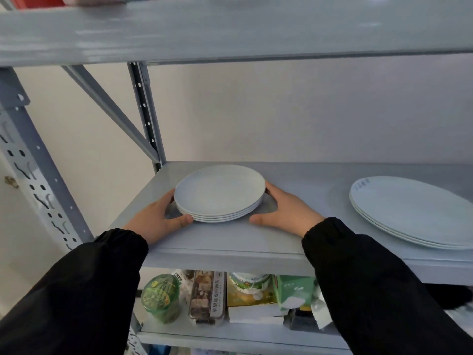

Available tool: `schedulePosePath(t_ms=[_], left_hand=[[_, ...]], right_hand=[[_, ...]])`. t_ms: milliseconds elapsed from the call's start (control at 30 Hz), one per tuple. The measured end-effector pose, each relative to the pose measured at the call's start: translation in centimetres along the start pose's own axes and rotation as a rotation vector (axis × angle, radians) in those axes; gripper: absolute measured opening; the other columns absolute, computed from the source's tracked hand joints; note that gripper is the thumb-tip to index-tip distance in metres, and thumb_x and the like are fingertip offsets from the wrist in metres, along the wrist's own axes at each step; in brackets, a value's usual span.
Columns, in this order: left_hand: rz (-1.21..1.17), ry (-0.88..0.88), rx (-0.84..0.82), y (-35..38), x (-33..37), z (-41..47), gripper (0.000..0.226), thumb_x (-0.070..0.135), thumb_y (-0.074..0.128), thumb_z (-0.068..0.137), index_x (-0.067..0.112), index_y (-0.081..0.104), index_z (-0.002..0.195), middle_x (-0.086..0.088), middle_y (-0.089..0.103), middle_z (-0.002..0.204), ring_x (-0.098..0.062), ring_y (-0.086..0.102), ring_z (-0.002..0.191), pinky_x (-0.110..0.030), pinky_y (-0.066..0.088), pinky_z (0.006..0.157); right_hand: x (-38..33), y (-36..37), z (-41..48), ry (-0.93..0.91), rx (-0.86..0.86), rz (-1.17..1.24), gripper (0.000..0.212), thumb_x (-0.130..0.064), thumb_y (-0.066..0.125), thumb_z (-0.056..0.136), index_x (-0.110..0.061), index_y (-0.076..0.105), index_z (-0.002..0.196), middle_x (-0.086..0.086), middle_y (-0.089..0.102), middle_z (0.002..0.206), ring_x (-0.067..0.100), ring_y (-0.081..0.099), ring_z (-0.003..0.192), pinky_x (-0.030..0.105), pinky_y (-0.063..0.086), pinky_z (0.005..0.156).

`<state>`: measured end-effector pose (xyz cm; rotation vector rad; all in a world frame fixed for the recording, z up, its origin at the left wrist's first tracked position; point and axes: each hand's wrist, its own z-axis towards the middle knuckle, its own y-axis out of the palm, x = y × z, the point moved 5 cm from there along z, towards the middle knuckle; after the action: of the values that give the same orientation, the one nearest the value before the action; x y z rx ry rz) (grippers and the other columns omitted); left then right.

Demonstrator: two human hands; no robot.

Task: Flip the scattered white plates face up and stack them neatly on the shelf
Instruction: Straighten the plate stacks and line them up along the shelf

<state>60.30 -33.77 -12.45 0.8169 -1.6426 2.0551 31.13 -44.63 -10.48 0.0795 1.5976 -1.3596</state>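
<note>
Both hands bracketed the work from black sleeves: the left hand (158, 218) lay spread with its fingers against the left rim of the small stack of round white plates (219, 193) and its thumb reaching toward the near rim; the right hand (284, 210) mirrored it, spread, fingertips at the right rim, thumb lying flat on the board just short of the near edge; neither hand pinched or lifted anything, they cupped the pile between them. That stack sat directly ahead, centred between the palms and about equally near each, face up, some four plates deep with rims closely aligned; being round it offered no long axis, so any squaring-up would probably turn on equal inward pressure from both sides. Beneath it the grey metal shelf board (230, 242) looked smooth and bare around the pile. Well apart to the right rested a second stack of larger white oval plates (414, 213), its long axis running left to right, partly cut by the frame. Behind stood a perforated grey upright (144, 111) and a plain pale wall (281, 111); below, packaged groceries (207, 298) crowded the lower shelf.
</note>
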Motion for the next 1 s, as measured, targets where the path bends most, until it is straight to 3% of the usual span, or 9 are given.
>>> schedulePosePath(t_ms=[100, 300, 433, 733, 867, 1000], left_hand=[[0.039, -0.004, -0.016, 0.9, 1.0, 0.0, 0.095, 0.086, 0.057, 0.065, 0.053, 0.022, 0.146, 0.016, 0.045, 0.148, -0.012, 0.041, 0.136, -0.037, 0.036, 0.106], [0.084, 0.015, -0.052, 2.4, 3.9, 0.0, 0.089, 0.073, 0.062, 0.075, 0.047, 0.019, 0.149, 0.008, 0.046, 0.149, -0.020, 0.046, 0.133, -0.032, 0.035, 0.095], [0.092, 0.052, -0.096, 3.5, 5.3, 0.0, 0.096, 0.083, 0.058, 0.068, 0.050, 0.018, 0.149, 0.012, 0.044, 0.150, -0.017, 0.044, 0.135, -0.034, 0.037, 0.099], [0.040, 0.093, -0.123, 6.0, 7.2, 0.2, 0.096, 0.081, 0.058, 0.071, 0.049, 0.015, 0.150, 0.016, 0.034, 0.155, -0.014, 0.038, 0.139, -0.034, 0.034, 0.106], [0.042, 0.102, -0.108, 6.5, 7.2, 0.0, 0.096, 0.084, 0.054, 0.068, 0.053, 0.011, 0.149, 0.014, 0.032, 0.156, -0.017, 0.039, 0.138, -0.040, 0.035, 0.110], [0.077, 0.095, -0.108, 6.5, 6.6, 0.0, 0.093, 0.086, 0.050, 0.071, 0.056, 0.008, 0.148, 0.014, 0.026, 0.159, -0.014, 0.025, 0.147, -0.046, 0.027, 0.116]], right_hand=[[0.8, -1.0, -1.2, 0.027, 0.025, -0.031, 0.099, -0.056, 0.078, 0.071, -0.047, 0.019, 0.151, -0.016, 0.040, 0.151, 0.009, 0.040, 0.136, 0.024, 0.036, 0.097], [1.8, -2.4, -3.3, 0.041, 0.041, -0.083, 0.099, -0.054, 0.077, 0.074, -0.044, 0.017, 0.152, -0.014, 0.040, 0.151, 0.012, 0.039, 0.137, 0.025, 0.035, 0.096], [3.0, -3.5, -4.9, 0.063, 0.075, -0.116, 0.099, -0.056, 0.077, 0.072, -0.045, 0.018, 0.151, -0.013, 0.042, 0.151, 0.013, 0.042, 0.135, 0.027, 0.038, 0.097], [4.8, -5.1, -8.2, 0.079, 0.152, -0.211, 0.099, -0.056, 0.075, 0.073, -0.040, 0.018, 0.152, -0.009, 0.046, 0.148, 0.014, 0.046, 0.132, 0.031, 0.041, 0.102], [5.0, -5.0, -8.7, 0.079, 0.222, -0.199, 0.089, -0.059, 0.072, 0.074, -0.042, 0.025, 0.148, -0.012, 0.050, 0.143, 0.012, 0.050, 0.128, 0.032, 0.044, 0.097], [4.6, -5.4, -9.1, 0.047, 0.284, -0.121, 0.073, -0.059, 0.072, 0.073, -0.045, 0.041, 0.138, -0.018, 0.055, 0.136, 0.006, 0.052, 0.124, 0.030, 0.045, 0.094]])
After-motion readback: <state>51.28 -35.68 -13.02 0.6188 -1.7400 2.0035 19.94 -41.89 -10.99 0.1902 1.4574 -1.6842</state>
